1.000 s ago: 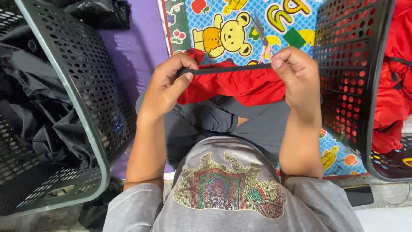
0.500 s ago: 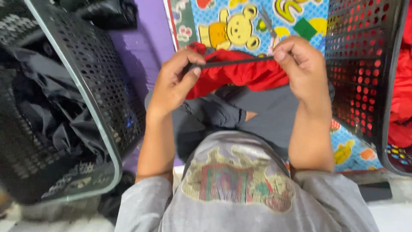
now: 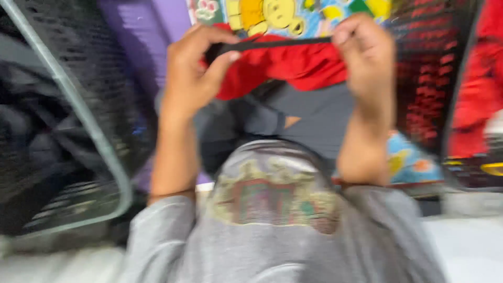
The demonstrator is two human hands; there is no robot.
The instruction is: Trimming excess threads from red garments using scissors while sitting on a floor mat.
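A red garment (image 3: 293,65) with a dark waistband is stretched taut above the lap, over the colourful play mat (image 3: 293,13), left hand (image 3: 191,78) and right hand (image 3: 367,52) apart, each pinched on one waistband end. The step in hand appears to be straightening the band; folding next would call for an even grip, with dark baskets (image 3: 73,105) flanking both sides.

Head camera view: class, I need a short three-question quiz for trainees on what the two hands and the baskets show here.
1. True or false: the left hand and the right hand both grip the dark waistband edge of the red cloth garment.
2. Multiple choice: the black perforated plastic laundry basket with the grey rim on the person's left holds A) red clothes, B) dark clothes, C) toys.
3. Fill in: under the garment lies a colourful play mat with a yellow ____ figure.

Key: 1 true; 2 B; 3 bear.
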